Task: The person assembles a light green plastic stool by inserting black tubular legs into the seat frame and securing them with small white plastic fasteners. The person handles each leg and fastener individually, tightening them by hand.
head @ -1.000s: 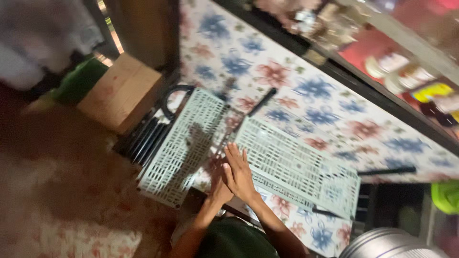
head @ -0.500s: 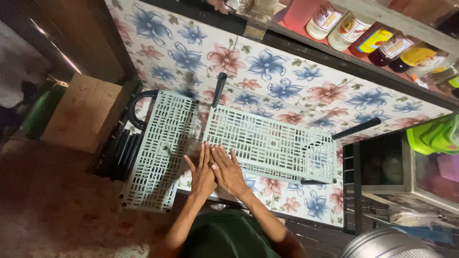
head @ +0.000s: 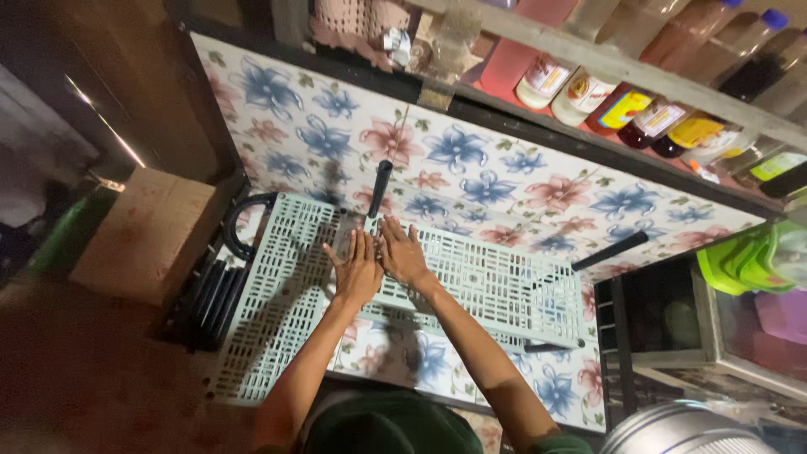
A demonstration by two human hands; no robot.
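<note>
Pale green plastic makes up the slotted panel [head: 479, 282] under both hands, a flat lattice lying on the counter [head: 471, 168], which is covered in a cloth of blue and pink flowers. The left hand [head: 357, 269] and the right hand [head: 403, 252] lie side by side, open and flat, fingers spread, palms pressed on the near left corner of that panel; neither grips anything. A second slotted panel [head: 277, 311] of the same colour lies just to the left, running down toward the counter's edge and touching the first near the hands. A black rod [head: 380, 187] stands out from the counter just above the fingertips, another black rod [head: 609, 250] sits beyond the panel's far right corner, and a third pokes out under its lower right edge. Left of the panels are a curved black handle [head: 239, 227], a bundle of dark bars [head: 202, 298] and a cardboard box [head: 147, 235]. A shelf of bottles [head: 639, 109] runs above the counter. At the bottom right is a round metal pot [head: 685, 429].
</note>
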